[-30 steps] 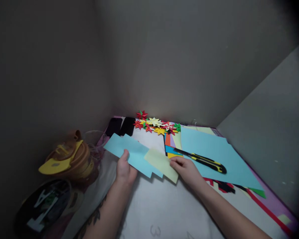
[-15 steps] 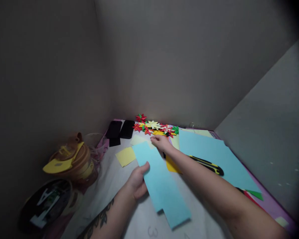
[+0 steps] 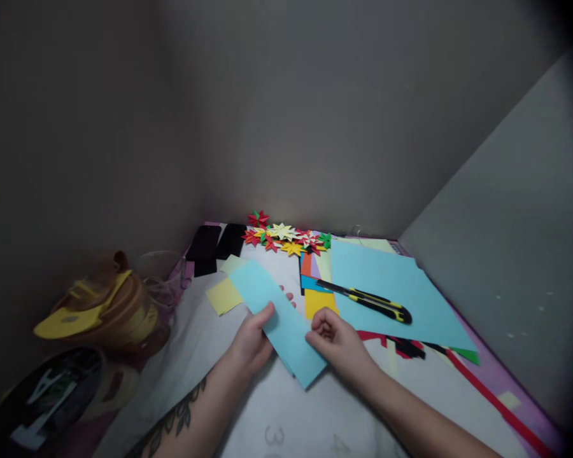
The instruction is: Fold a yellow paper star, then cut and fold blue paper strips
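Note:
A long light-blue paper strip [image 3: 281,327] slants above the white cloth in front of me. My left hand [image 3: 255,340] grips its left edge, thumb on top and fingertips showing past the far edge. My right hand [image 3: 332,340] is at the strip's right edge near the lower end, with thumb and curled fingers pinching the paper there. Yellow paper squares [image 3: 223,296] lie just beyond the strip's upper left. To the right, a black-and-yellow utility knife [image 3: 367,302] rests on a large light-blue sheet [image 3: 386,270].
Several folded paper stars [image 3: 286,235] lie along the back wall. Two dark phones [image 3: 205,243] are at the back left. A brown lidded container [image 3: 109,299] and a black round object [image 3: 42,401] stand left. Red and black paper scraps [image 3: 405,346] lie right.
My right hand has come back from the strip's far end to its near right edge. The strip looks shorter and narrower now, and the view has shifted slightly.

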Tool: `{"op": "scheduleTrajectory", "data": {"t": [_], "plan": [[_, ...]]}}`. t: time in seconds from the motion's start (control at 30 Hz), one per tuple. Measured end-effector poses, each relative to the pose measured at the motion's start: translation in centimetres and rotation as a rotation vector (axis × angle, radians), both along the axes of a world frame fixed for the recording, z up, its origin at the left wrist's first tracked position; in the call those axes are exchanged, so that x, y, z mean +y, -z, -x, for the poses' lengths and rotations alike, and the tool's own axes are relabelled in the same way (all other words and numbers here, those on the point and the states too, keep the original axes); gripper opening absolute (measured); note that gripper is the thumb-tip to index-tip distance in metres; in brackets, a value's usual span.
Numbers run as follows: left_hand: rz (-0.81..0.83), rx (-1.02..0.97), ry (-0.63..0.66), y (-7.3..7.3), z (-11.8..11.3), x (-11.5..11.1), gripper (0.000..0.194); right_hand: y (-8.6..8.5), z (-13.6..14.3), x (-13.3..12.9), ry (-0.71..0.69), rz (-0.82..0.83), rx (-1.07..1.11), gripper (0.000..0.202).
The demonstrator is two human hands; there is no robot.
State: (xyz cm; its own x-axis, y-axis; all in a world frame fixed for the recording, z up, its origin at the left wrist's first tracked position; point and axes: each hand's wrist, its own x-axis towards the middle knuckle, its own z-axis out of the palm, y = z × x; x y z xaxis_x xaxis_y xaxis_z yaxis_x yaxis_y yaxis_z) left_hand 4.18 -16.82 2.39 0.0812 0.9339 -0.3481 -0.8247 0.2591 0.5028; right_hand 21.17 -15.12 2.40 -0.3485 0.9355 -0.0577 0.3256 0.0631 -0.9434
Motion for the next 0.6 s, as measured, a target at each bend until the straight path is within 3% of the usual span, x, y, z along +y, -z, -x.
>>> {"op": "scheduleTrajectory", "data": {"t": [0.1, 0.2, 0.27, 0.33, 0.43, 0.5, 0.6], "plan": [[-0.139, 0.099, 0.096, -0.1, -0.7, -0.9, 0.039, 0.0, 0.2, -0.7, -0.063, -0.149, -0.069, 0.012], [-0.199, 0.356, 0.091, -1.5, -0.2, -1.0, 0.038, -1.2, -0.2, -0.3, 0.022, -0.34, -0.095, 0.012], [-0.283, 0.578, 0.126, -3.3, 0.4, -0.6, 0.04, -3.1, -0.4, 0.6, 0.059, -0.431, -0.032, 0.031], [-0.41, 0.8, 0.189, -5.4, 0.9, -0.1, 0.04, -5.7, -0.2, 1.6, -0.025, -0.498, 0.071, 0.048], [-0.547, 1.046, 0.291, -6.9, 1.4, 0.6, 0.04, -8.8, 0.5, 3.0, -0.152, -0.504, 0.219, 0.024], [-0.574, 1.105, 0.382, -6.2, 1.5, 1.0, 0.044, -9.4, 0.8, 3.6, -0.174, -0.45, 0.291, 0.016], [-0.601, 1.024, 0.444, -3.2, 1.4, 1.4, 0.06, -8.1, 1.1, 3.8, -0.21, -0.33, 0.329, 0.022]]}}
